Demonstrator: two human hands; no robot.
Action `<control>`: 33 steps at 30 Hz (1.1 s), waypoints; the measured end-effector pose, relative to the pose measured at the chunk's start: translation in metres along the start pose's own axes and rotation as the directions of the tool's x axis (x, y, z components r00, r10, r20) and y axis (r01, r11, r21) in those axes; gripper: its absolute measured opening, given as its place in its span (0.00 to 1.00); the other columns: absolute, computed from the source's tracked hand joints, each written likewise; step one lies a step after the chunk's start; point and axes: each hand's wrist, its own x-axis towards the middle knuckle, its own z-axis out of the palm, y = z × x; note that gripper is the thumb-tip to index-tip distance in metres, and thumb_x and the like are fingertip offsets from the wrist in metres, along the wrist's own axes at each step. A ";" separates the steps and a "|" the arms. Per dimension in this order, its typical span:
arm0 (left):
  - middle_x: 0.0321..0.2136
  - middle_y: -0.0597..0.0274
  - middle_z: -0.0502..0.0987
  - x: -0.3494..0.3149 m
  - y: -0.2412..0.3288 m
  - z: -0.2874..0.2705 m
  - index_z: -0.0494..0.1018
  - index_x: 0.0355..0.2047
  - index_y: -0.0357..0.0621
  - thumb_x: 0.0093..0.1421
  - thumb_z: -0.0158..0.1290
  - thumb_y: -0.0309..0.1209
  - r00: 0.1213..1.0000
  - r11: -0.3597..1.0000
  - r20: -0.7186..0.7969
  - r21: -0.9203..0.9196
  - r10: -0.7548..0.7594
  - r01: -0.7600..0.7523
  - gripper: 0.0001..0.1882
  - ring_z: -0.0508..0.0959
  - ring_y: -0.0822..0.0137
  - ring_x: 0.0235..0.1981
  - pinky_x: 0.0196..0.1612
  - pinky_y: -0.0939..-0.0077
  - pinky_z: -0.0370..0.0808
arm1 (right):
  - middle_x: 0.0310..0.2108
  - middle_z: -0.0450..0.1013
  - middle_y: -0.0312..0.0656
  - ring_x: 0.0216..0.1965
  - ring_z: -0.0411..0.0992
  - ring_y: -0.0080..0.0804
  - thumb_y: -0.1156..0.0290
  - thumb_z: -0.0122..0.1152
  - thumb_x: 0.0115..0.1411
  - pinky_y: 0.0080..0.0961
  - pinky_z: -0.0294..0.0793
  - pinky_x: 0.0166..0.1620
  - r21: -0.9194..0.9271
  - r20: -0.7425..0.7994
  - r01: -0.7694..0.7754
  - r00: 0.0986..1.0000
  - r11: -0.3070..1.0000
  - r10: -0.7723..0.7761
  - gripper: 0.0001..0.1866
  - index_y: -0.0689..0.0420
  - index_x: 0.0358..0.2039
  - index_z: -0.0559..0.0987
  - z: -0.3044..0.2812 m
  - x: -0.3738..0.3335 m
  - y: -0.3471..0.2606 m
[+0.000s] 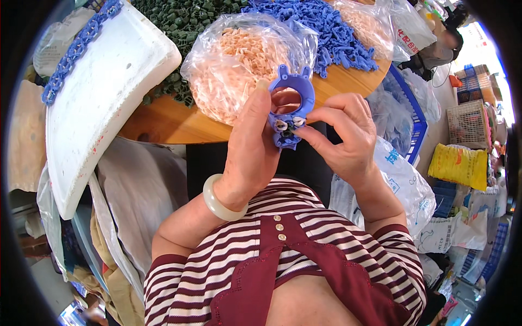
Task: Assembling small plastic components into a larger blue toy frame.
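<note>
A rounded table of orange-brown wood [163, 124] is the largest thing at the work, with a thick white foam slab [111, 89] slanting up at its left. On the table sits a clear plastic bag of small peach-coloured plastic pieces [234, 68], between a heap of dark green plastic parts [176, 24] and a heap of bright blue plastic parts [321, 32].

In front of the bag, off the near table edge, the left hand [249, 144] holds a blue plastic ring-shaped piece with two ear-like prongs [309, 98]. Its thumb lies along the ring's left side and its other fingers are curled behind, showing through the opening. The right hand [348, 130] has thumb and forefinger narrowed at the ring's lower end; whether they pinch a tiny part, I cannot tell.

Smallest are the white inserts [281, 125] below the opening. The step looks like seating or adjusting small parts there; the next move seems to call for a steady left grip and a precise fingertip press.
</note>
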 end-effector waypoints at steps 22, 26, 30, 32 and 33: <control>0.42 0.59 0.71 -0.003 -0.001 -0.001 0.64 0.50 0.38 0.67 0.35 0.43 0.998 0.993 0.004 0.103 0.063 -0.063 0.22 0.69 0.70 0.44 0.49 0.74 0.65 | 0.24 0.71 0.37 0.26 0.69 0.28 0.82 0.67 0.40 0.22 0.67 0.30 0.202 -0.001 -0.201 0.979 0.959 0.205 0.09 0.58 0.25 0.78 0.008 -0.003 -0.008; 0.42 0.59 0.71 -0.004 0.000 -0.002 0.64 0.50 0.38 0.67 0.36 0.43 0.998 0.995 0.007 0.078 0.058 -0.058 0.22 0.69 0.70 0.44 0.49 0.74 0.65 | 0.23 0.71 0.35 0.25 0.69 0.28 0.80 0.67 0.40 0.23 0.65 0.30 0.178 0.017 -0.151 0.988 0.972 0.151 0.09 0.57 0.24 0.77 0.008 0.000 -0.007; 0.42 0.60 0.71 -0.004 0.000 0.000 0.64 0.50 0.38 0.67 0.36 0.43 0.999 0.996 -0.002 0.067 0.051 -0.050 0.21 0.69 0.70 0.43 0.48 0.74 0.65 | 0.22 0.71 0.33 0.25 0.68 0.29 0.77 0.68 0.40 0.26 0.63 0.31 0.158 -0.003 -0.067 0.998 0.985 0.068 0.09 0.54 0.23 0.77 0.008 -0.001 -0.005; 0.42 0.60 0.71 -0.003 0.000 -0.002 0.64 0.50 0.38 0.67 0.36 0.42 0.999 0.997 -0.002 0.062 0.044 -0.044 0.21 0.69 0.69 0.44 0.48 0.74 0.65 | 0.22 0.71 0.32 0.25 0.68 0.29 0.77 0.68 0.40 0.26 0.62 0.30 0.151 0.000 -0.060 0.998 0.987 0.060 0.09 0.54 0.23 0.77 0.009 -0.001 -0.003; 0.42 0.59 0.71 -0.003 0.000 -0.003 0.64 0.50 0.38 0.67 0.36 0.42 0.999 0.998 -0.001 0.057 0.037 -0.037 0.21 0.69 0.69 0.44 0.48 0.74 0.65 | 0.22 0.71 0.32 0.25 0.68 0.29 0.77 0.68 0.40 0.26 0.62 0.30 0.145 0.002 -0.052 0.999 0.988 0.052 0.09 0.54 0.23 0.77 0.010 -0.001 -0.002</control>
